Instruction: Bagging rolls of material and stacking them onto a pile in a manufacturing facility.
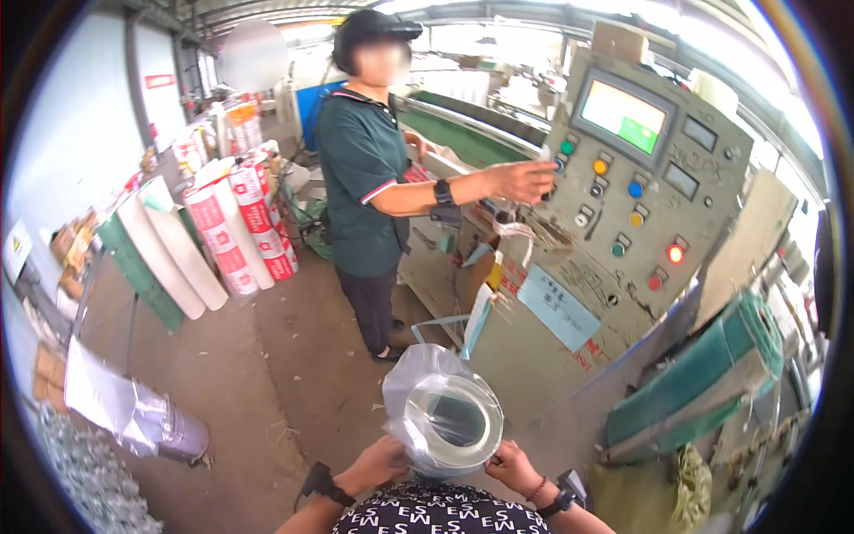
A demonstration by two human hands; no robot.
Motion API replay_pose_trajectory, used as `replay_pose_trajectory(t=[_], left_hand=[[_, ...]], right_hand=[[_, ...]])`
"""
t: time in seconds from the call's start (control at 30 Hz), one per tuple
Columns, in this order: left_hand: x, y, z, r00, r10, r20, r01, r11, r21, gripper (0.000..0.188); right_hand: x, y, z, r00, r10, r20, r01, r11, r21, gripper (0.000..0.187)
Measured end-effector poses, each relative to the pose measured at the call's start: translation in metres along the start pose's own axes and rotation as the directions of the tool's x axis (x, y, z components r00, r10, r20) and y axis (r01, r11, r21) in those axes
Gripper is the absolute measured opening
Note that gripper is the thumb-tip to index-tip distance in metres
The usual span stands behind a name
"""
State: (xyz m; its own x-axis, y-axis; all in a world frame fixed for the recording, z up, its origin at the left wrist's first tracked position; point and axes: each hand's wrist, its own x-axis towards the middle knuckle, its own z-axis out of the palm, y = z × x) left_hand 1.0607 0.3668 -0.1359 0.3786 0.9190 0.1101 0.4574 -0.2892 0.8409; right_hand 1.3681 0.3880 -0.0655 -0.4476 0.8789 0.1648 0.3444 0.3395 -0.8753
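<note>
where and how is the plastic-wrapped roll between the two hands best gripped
Probably around its outer wall, left hand from the left, right hand from the right: the roll is round, its ring-shaped end facing up. The loose clear plastic looks too flimsy to hold by.

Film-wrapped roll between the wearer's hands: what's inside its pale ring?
A darker, grey-green centre shows inside the pale ring. Clear film bunches over the left side, partly veiling it. Anything under the roll is hidden.
</note>
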Motion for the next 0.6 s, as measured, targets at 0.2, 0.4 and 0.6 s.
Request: replay_pose_trajectory(t=[0.2,0.4,0.6], left_hand=[[-0.025,-0.027,0.091,0.925,-0.364,-0.104,0.375,0.92,0.116,0.053],[-0.052,0.053,0.054,0.851,-0.422,-0.312,0.453,0.891,0.03,0.046],[-0.106,0.032,0.036,0.685,-0.677,-0.269,0.695,0.718,-0.037,0.045]], right_hand=[[0.01,0.225,0.077,0.987,-0.141,0.082,0.163,0.876,-0.454,0.018],[0.026,0.165,0.114,0.785,0.127,0.606,0.252,0.829,-0.5,0.023],[0.022,0.197,0.194,0.625,0.049,0.779,0.413,0.826,-0.384,0.02]])
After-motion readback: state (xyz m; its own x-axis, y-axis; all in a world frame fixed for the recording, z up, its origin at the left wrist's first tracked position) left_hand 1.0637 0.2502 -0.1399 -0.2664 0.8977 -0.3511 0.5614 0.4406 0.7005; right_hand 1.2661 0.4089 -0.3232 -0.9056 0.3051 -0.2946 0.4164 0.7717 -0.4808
